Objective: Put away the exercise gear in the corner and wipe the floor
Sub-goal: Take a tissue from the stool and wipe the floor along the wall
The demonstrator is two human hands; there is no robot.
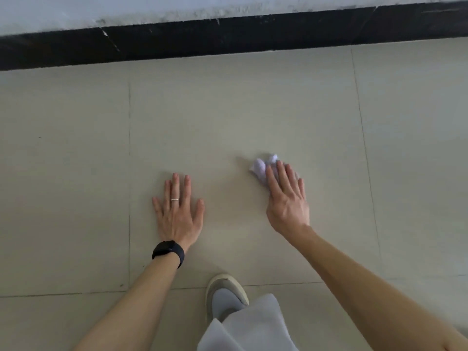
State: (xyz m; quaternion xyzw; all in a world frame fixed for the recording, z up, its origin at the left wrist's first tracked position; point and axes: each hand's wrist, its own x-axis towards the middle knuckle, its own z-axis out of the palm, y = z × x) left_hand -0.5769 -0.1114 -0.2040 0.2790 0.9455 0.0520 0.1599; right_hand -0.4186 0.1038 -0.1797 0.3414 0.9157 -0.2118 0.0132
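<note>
As both bare forearms reached forward and down, each hand met the pale tiled floor (pixel 228 117). Left hand (pixel 177 211): palm flat on the tile, fingers straight and spread, thumb out to the side, nothing held. Thin ring (pixel 174 199) on one finger; black watch (pixel 168 252) at the wrist. Right hand (pixel 287 198): set further forward and angled slightly leftward, fingers straight and close together, pressing down on a small crumpled lilac cloth (pixel 262 168). Cloth lay on the floor under the fingertips, its bunched edge showing ahead of and left of them; not gripped, only pressed flat. The two hands were well apart on the same large tile. Near the bottom edge, between the arms, a grey shoe (pixel 225 292) stood on the floor with a light trouser leg (pixel 253 325) over it. Beyond the hands, a black skirting band (pixel 228 36) ran along the foot of a white wall (pixel 152 8).
</note>
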